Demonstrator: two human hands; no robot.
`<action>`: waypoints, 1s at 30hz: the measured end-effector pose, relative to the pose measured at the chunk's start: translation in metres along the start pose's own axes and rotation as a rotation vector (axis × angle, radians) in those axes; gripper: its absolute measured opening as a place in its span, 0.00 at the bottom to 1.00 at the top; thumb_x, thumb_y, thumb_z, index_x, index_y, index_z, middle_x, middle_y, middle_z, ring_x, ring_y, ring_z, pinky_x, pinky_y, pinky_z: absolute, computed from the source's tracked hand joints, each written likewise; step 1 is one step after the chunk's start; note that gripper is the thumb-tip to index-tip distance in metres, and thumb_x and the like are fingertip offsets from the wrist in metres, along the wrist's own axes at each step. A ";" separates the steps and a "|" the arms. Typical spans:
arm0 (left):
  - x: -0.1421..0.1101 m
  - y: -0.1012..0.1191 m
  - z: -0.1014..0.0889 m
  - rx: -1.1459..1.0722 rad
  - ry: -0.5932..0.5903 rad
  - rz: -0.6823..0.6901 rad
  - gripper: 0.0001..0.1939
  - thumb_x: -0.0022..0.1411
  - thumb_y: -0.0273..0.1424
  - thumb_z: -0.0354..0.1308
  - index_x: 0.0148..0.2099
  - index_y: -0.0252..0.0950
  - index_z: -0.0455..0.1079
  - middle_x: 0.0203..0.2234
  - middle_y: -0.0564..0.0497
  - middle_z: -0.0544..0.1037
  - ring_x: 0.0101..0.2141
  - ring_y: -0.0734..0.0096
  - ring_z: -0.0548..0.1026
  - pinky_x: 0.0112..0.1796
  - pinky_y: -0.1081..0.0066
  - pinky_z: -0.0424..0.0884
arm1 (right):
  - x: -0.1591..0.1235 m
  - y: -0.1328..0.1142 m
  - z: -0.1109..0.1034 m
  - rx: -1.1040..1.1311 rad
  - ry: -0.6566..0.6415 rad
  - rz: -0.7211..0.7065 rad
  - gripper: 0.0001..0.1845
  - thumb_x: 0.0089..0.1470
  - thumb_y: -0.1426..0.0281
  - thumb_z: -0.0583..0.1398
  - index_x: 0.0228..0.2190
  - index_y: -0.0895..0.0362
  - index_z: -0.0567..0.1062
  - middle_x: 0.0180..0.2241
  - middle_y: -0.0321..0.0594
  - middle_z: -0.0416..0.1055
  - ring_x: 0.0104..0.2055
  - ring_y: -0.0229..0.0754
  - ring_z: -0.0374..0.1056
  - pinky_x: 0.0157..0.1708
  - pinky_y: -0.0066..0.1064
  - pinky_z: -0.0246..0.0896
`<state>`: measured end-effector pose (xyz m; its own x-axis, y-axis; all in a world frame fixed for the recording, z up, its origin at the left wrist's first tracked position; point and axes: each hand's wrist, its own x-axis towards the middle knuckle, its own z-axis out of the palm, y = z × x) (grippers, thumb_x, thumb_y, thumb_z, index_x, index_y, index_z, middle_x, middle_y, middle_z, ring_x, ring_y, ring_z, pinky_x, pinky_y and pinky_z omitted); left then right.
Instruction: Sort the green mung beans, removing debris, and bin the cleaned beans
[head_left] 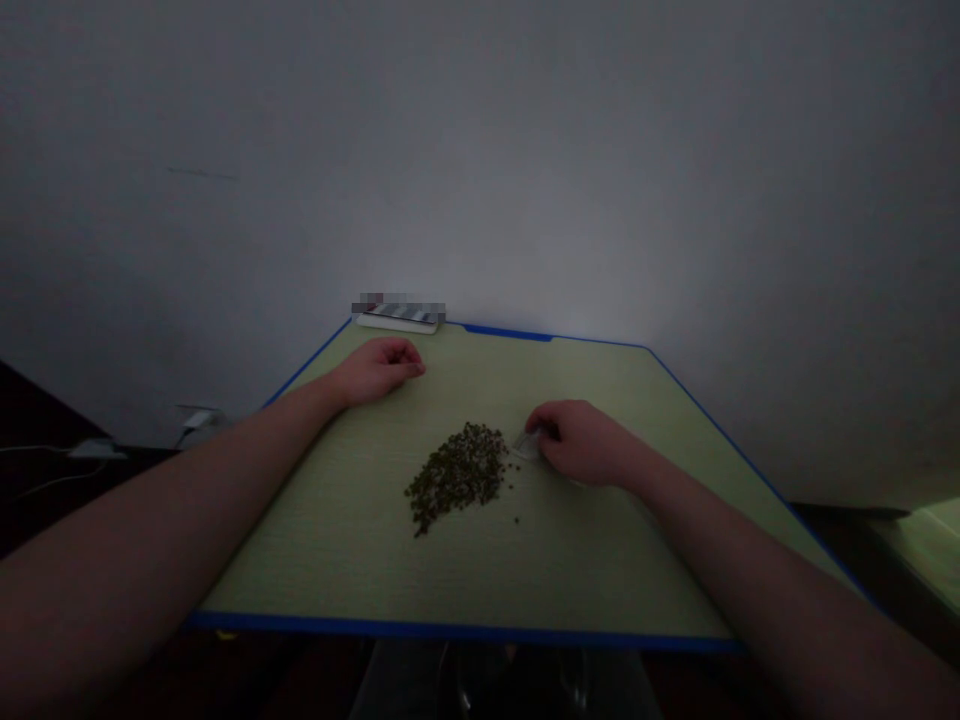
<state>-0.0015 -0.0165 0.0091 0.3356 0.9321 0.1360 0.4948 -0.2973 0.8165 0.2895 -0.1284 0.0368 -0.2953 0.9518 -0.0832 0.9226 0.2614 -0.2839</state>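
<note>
A loose heap of small green and pale grains (461, 465), like beans or seeds, lies near the middle of the pale green table (360, 560). My right hand (583, 442) rests just right of the heap, its fingers closed on a small see-through whitish piece (526, 443). Most of that piece is hidden behind the fingers, so its kind is unclear. It sits at the heap's right edge, where a few grains lie scattered. Farther back on the left, my left hand (379, 370) rests on the table, fingers loosely curled and apart from the thumb, with nothing visible in it.
A flat white-edged object (397, 322), partly blurred out, lies at the table's far left corner. Blue trim (465, 630) runs along the table edge. Behind stands a plain wall (495, 170). White cables and a plug (201, 422) are at the left, off the table.
</note>
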 end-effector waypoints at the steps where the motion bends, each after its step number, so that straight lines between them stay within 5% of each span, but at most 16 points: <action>1: 0.000 0.000 0.000 0.003 0.001 0.003 0.10 0.50 0.37 0.61 0.30 0.36 0.69 0.17 0.57 0.65 0.20 0.76 0.61 0.22 0.74 0.57 | 0.001 0.000 0.000 0.006 -0.001 -0.007 0.20 0.49 0.77 0.58 0.43 0.61 0.81 0.40 0.49 0.80 0.39 0.45 0.73 0.40 0.31 0.63; 8: 0.000 -0.001 0.000 0.018 -0.001 -0.009 0.09 0.51 0.36 0.60 0.31 0.36 0.69 0.17 0.57 0.66 0.20 0.76 0.62 0.23 0.74 0.58 | 0.001 0.001 0.002 0.036 -0.022 -0.055 0.21 0.48 0.78 0.58 0.43 0.59 0.82 0.34 0.44 0.80 0.33 0.41 0.71 0.35 0.29 0.62; 30: -0.001 0.001 0.000 0.006 0.004 -0.006 0.09 0.50 0.37 0.61 0.30 0.36 0.69 0.16 0.58 0.64 0.20 0.76 0.61 0.23 0.73 0.57 | -0.010 -0.007 0.000 0.094 -0.111 -0.155 0.20 0.45 0.80 0.57 0.38 0.58 0.83 0.35 0.42 0.80 0.34 0.41 0.72 0.36 0.30 0.62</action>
<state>-0.0015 -0.0171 0.0096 0.3298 0.9346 0.1335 0.5013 -0.2932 0.8141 0.2855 -0.1397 0.0399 -0.4619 0.8766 -0.1349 0.8385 0.3821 -0.3885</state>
